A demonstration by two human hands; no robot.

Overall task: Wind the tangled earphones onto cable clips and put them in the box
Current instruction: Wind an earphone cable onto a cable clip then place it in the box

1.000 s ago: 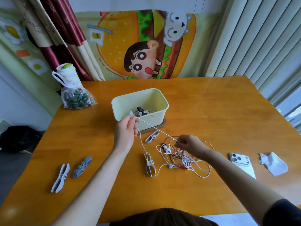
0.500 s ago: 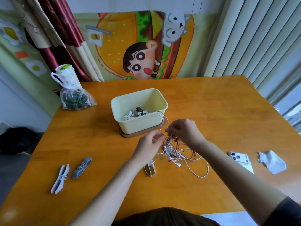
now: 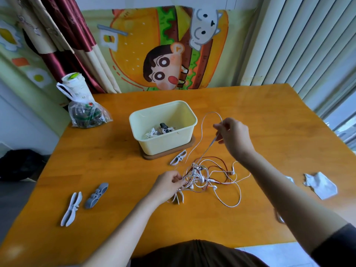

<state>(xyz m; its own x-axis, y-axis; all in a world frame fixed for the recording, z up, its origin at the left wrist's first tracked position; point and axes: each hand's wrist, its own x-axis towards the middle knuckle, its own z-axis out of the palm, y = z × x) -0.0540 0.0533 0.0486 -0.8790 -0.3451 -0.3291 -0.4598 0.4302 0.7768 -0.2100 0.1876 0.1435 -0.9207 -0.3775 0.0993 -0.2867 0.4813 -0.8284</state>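
1. Head view: the right hand [image 3: 234, 137] is raised above the bench [image 3: 115, 160], to the right of the box [image 3: 163, 147]. Its fingertips pinch one white cable [image 3: 207, 149].
2. The left hand [image 3: 167, 186] sits low at the near-left edge of the tangled earphones [image 3: 202, 174]. Its fingers are curled on a few strands, seemingly to pin the heap down.
3. The pinched cable's long axis runs diagonally, from the right hand down and toward the person into the tangle. A slack loop of it arches above the hand, toward the box.
4. The tangle lies on the bench between the two hands, in front of the box. White and red cords are knotted together, and loose loops trail out to the right.
5. Done so far: a few bundles [image 3: 159, 131] that look already wound lie inside the box.
6. Left, by my reading: free this cable, wind it and box it, then do the same for the rest.
7. Unused clips wait: one white clip [image 3: 179, 158] just beside the box's base, another [image 3: 178, 198] at the left hand, and two grey clips [image 3: 71, 209] well apart to the left.
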